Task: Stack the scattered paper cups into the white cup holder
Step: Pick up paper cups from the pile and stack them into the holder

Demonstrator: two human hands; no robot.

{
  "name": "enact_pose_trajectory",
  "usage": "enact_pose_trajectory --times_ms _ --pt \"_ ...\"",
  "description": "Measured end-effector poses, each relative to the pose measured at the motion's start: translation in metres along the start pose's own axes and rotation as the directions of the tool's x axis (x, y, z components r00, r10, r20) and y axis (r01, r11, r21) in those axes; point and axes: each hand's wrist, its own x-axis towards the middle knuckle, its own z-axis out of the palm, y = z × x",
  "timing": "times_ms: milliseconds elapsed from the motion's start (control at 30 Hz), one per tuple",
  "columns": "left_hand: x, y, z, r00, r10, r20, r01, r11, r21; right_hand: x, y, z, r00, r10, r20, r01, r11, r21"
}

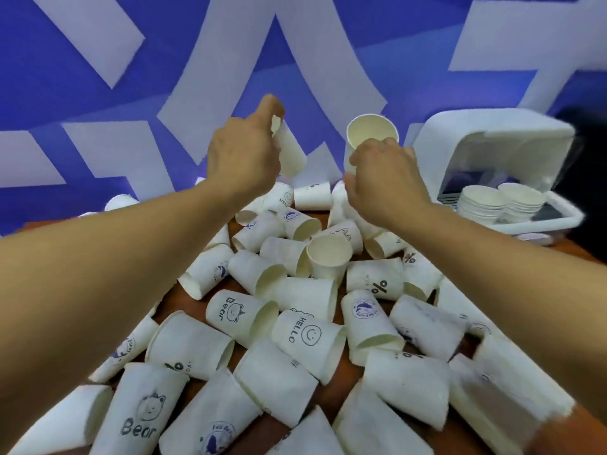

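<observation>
While both arms stretch forward over the pile, each hand grips one paper cup.
Left hand [243, 156] wraps a plain cup [290, 156], tilted, mouth up-left; right hand [384, 172] pinches an upright cup [371, 131] by its wall, open mouth toward the camera. Loose cups [289, 290] on the brown table [328, 394] read "Bear" [141, 418], "HELLO" with a smiley [305, 333], "%" [381, 285]. All white paper, mostly on their sides. White cup holder [476, 129] sits far right, hooded, two nested stacks [483, 201] in its tray.
</observation>
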Motion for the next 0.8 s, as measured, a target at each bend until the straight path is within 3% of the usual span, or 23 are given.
enact_pose_trajectory --times_ms 200,467,800 --pt "0.002 0.090 0.026 0.987 0.161 0.008 -0.161 0.987 -0.022 -0.021 0.085 -0.034 0.989 0.138 -0.044 -0.139 0.990 -0.018" --pt "0.009 0.201 0.080 0.930 0.365 0.046 -0.359 0.927 -0.111 -0.061 0.192 -0.049 0.913 0.408 -0.023 -0.409 0.912 -0.027" --pt "0.004 0.258 0.137 0.882 0.463 0.088 -0.454 0.885 -0.108 -0.073 0.257 -0.009 0.883 0.467 0.052 -0.462 0.883 -0.088"
